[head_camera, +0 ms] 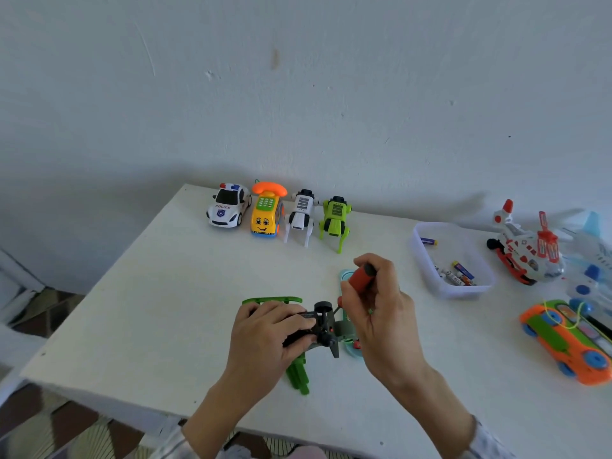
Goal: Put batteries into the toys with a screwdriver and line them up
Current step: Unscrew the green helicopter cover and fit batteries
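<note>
A green and black toy [298, 372] lies belly-up near the table's front edge, its small black wheels pointing up. My left hand [265, 339] grips its black underside. My right hand [381, 313] holds a red-handled screwdriver [361, 276], whose tip points down at the toy's underside by the wheels. At the back stand a police car [228, 208], a yellow phone car [266, 212], a white robot dog [301, 213] and a green robot dog [334, 220] in a row. A clear tub [427, 260] at the right holds several batteries [460, 274].
A red and white helicopter [523, 246], a pale blue plane [589, 260] and an orange and green car [566, 339] sit at the table's right side. A light blue part [346, 276] lies under my right hand. The white table [165, 293] ends close at the front and left.
</note>
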`<state>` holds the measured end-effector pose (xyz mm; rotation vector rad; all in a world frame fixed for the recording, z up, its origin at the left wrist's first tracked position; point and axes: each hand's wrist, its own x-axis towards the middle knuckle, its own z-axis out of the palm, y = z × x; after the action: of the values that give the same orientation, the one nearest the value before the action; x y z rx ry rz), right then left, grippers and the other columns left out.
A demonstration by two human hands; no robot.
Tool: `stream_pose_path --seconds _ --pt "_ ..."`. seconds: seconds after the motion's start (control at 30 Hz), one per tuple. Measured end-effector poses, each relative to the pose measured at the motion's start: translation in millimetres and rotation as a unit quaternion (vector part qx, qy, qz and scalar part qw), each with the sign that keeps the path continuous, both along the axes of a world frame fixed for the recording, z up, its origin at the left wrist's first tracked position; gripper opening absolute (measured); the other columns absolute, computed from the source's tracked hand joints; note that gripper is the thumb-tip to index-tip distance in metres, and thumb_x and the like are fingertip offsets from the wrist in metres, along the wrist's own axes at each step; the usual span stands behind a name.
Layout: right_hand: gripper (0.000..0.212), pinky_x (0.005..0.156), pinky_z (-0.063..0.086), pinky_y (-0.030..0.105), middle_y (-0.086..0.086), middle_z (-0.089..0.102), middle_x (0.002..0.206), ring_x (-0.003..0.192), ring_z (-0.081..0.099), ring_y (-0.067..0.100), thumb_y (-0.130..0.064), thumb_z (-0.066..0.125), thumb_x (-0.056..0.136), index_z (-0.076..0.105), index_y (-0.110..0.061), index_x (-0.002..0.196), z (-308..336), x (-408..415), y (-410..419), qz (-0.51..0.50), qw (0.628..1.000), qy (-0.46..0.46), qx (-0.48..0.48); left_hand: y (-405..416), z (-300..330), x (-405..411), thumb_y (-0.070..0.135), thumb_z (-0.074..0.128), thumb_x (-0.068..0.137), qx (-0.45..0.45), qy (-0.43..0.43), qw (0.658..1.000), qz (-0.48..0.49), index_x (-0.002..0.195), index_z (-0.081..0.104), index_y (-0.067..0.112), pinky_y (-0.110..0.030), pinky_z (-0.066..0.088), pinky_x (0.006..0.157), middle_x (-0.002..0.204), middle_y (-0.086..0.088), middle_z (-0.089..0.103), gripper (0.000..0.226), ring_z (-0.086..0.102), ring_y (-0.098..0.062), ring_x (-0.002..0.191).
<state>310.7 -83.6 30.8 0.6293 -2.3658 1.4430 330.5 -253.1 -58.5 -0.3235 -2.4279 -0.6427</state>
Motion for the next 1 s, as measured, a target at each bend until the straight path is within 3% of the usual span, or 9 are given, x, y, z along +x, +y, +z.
stream_pose_path --seconds 0.13,0.3,0.43,0.53,0.63,0.77,0.9,1.0 --pt "0.036 0.046 0.034 0.021 -0.003 0.042 0.059 0.053 0.042 0.010 -0.012 0.058 0.091 0.037 -0.040 0.099 1 -2 0 0.003 1.000 0.002 0.014 -1 -1 -2 0.049 0.061 0.078 0.007 0.001 1.000 0.000 0.086 0.075 0.033 -0.027 0.034 0.079 0.096 0.019 0.071 0.022 0.058 -0.002 0.092" --pt "0.034 0.048 0.034 0.009 -0.007 0.043 0.058 0.053 0.046 0.005 -0.009 0.059 0.091 0.038 -0.031 0.106 0 -3 -1 0.007 1.000 0.019 0.017 -1 0 -2 0.048 0.061 0.078 0.004 0.002 1.000 0.001 0.086 0.075 0.034 -0.027 0.034 0.079 0.096 0.019 0.071 0.022 0.058 -0.002 0.092" --pt "0.024 0.052 0.038 0.010 -0.004 0.050 0.067 0.063 0.051 0.005 -0.028 0.055 0.091 0.040 -0.030 0.109 1 -5 -3 0.023 0.998 0.038 0.040 -1 0 -3 0.048 0.060 0.078 0.001 0.003 1.000 0.002 0.086 0.075 0.033 -0.027 0.035 0.078 0.095 0.019 0.071 0.022 0.059 -0.002 0.091" --pt "0.028 0.069 0.039 0.006 -0.016 0.049 0.085 0.080 0.050 -0.004 -0.031 0.054 0.092 0.041 -0.029 0.117 8 -9 -3 0.073 0.990 0.069 0.100 -2 -1 -4 0.048 0.060 0.078 -0.007 -0.002 1.000 0.004 0.087 0.075 0.033 -0.028 0.036 0.078 0.096 0.018 0.071 0.023 0.061 -0.004 0.090" --pt "0.042 0.075 0.050 0.016 -0.006 0.061 0.093 0.088 0.060 0.006 -0.018 0.063 0.089 0.042 -0.033 0.123 14 -10 -1 0.137 0.987 0.048 0.068 -2 -1 -4 0.049 0.060 0.079 -0.009 -0.001 1.000 0.002 0.086 0.075 0.033 -0.028 0.037 0.077 0.095 0.018 0.071 0.023 0.061 -0.004 0.089" --pt "0.034 0.067 0.055 0.030 0.002 0.066 0.091 0.082 0.065 0.013 -0.009 0.073 0.082 0.056 -0.019 0.109 12 -13 -2 0.167 0.978 0.125 0.023 -2 -1 -5 0.049 0.060 0.080 -0.004 0.006 1.000 -0.002 0.083 0.074 0.033 -0.029 0.038 0.077 0.092 0.018 0.071 0.021 0.061 -0.004 0.087" --pt "0.030 0.084 0.055 0.032 0.010 0.066 0.114 0.105 0.065 0.017 0.003 0.070 0.081 0.061 -0.011 0.107 8 -13 -3 0.203 0.973 0.109 -0.029 -2 -2 -7 0.048 0.062 0.079 -0.006 0.011 1.000 0.000 0.080 0.072 0.032 -0.029 0.039 0.076 0.091 0.018 0.071 0.019 0.063 -0.005 0.085" --pt "0.026 0.065 0.056 0.031 0.011 0.067 0.087 0.079 0.067 0.018 -0.003 0.074 0.078 0.061 -0.012 0.099 4 -14 -4 0.173 0.974 0.132 -0.055 -2 -1 -7 0.048 0.062 0.079 0.001 0.005 1.000 0.003 0.081 0.072 0.033 -0.030 0.038 0.076 0.092 0.019 0.071 0.018 0.063 -0.004 0.087"
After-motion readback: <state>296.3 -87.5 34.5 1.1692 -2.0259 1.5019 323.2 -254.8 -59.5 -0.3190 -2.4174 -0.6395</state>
